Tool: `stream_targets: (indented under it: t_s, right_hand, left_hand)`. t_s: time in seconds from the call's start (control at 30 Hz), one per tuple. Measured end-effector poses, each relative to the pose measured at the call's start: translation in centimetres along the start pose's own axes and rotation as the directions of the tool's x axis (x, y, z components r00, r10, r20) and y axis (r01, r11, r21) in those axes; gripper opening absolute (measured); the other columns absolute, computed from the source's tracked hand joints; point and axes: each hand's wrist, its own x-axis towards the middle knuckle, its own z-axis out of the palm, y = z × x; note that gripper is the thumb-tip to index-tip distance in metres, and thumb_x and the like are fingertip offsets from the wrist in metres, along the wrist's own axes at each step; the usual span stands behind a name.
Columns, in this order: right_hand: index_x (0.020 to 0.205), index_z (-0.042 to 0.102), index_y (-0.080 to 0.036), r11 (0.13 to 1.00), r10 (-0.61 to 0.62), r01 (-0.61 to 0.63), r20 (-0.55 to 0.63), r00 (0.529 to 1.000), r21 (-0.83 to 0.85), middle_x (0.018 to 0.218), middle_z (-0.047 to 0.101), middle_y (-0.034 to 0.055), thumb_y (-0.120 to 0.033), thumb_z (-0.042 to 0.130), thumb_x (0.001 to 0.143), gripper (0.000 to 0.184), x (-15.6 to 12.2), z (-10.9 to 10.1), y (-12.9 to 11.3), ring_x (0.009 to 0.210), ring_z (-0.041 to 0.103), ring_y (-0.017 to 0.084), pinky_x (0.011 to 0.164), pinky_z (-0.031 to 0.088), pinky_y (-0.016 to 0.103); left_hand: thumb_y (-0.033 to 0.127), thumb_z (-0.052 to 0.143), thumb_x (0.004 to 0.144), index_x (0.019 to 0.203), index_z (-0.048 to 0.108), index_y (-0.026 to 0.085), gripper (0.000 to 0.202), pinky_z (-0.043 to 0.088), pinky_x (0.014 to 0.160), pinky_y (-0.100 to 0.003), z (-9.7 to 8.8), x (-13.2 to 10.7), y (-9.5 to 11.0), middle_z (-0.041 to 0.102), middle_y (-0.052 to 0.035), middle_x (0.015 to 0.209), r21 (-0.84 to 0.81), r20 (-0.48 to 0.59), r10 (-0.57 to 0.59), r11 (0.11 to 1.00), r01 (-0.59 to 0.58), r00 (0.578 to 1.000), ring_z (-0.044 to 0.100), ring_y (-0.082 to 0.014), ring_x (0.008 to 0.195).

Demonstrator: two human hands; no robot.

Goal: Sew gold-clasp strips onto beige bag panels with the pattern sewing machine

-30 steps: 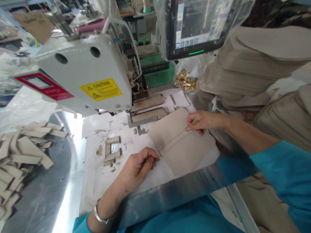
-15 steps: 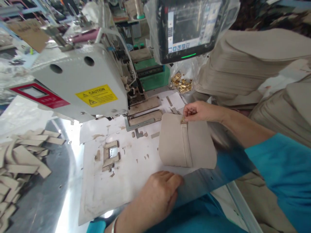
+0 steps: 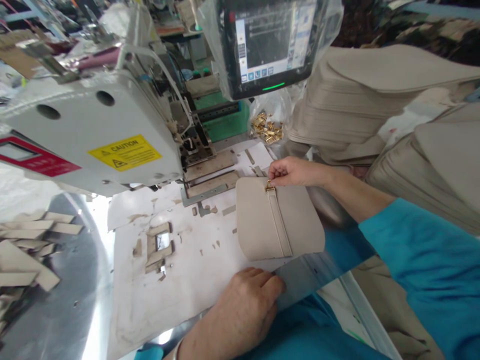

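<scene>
Down on a metal table (image 3: 80, 280), topped with a white sheet (image 3: 202, 285), scuffed and dotted with scraps. Up left, a grey sewing machine (image 3: 67, 132); overhead, a plastic-wrapped screen (image 3: 268, 47). Gold pieces (image 3: 267, 129) in a plastic bag, beige stacks (image 3: 360, 112) piled high to the right. And there, at the sheet's right end, the beige panel (image 3: 253, 222), strap (image 3: 278, 222) down the middle, buckle (image 3: 268, 187) at the far edge. Right hand (image 3: 294, 171) pinched on that buckle! Left hand (image 3: 251, 302) well apart, curled by the panel's near edge; cannot tell whether holding anything, palm out of sight. Tight at the far-left corner, metal frame (image 3: 205, 195) just beside; broad stretch of sheet leftward. Strips (image 3: 28, 272) and machine cut off at left, bracelet (image 3: 177, 349) at the bottom. Buckle partly covered by fingertips, background blurred.
</scene>
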Motion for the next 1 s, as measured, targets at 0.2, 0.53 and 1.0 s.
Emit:
stream_targets:
  t_s: [0.2, 0.53, 1.0]
  right_hand:
    - [0.079, 0.059, -0.016, 1.0, 0.004, -0.004, -0.011, 1.0, -0.02, 0.064, 0.052, -0.0044, -0.047, 0.069, 0.072, 0.033, 0.1, 0.1, 0.0, 0.06, 0.044, 0.01, 0.06, 0.034, 0.026]
    - [0.078, 0.06, -0.017, 0.989, -0.005, 0.0, -0.03, 1.0, -0.145, 0.066, 0.059, -0.0025, -0.038, 0.066, 0.073, 0.023, -0.2, 0.8, 0.1, 0.062, 0.05, 0.011, 0.061, 0.034, 0.024]
    - [0.076, 0.056, -0.018, 0.956, -0.231, 0.196, -0.146, 0.962, -0.22, 0.079, 0.059, 0.0016, -0.022, 0.058, 0.08, 0.006, -5.7, 1.6, -3.1, 0.075, 0.051, 0.015, 0.069, 0.038, 0.026]
  left_hand:
    - [0.009, 0.042, 0.087, 0.091, 0.052, 0.019, 0.015, 0.045, 0.065, -0.032, 0.1, 0.0, 0.1, 0.061, -0.0038, 0.078, 0.016, -0.002, 0.017, 1.0, -0.017, 1.0, 0.055, -0.0193, 0.069]
    - [0.006, 0.042, 0.085, 0.09, 0.052, 0.019, 0.018, 0.045, 0.063, -0.032, -0.1, 0.4, 0.2, 0.061, -0.0034, 0.077, 0.06, -0.018, 0.033, 0.998, -0.031, 0.999, 0.056, -0.0196, 0.067]
    - [0.005, 0.043, 0.085, 0.109, 0.052, 0.023, 0.032, 0.056, 0.071, -0.025, -0.5, -0.4, -1.6, 0.071, -0.0033, 0.088, 0.045, -0.097, 0.119, 0.992, -0.115, 0.988, 0.07, -0.0182, 0.078]
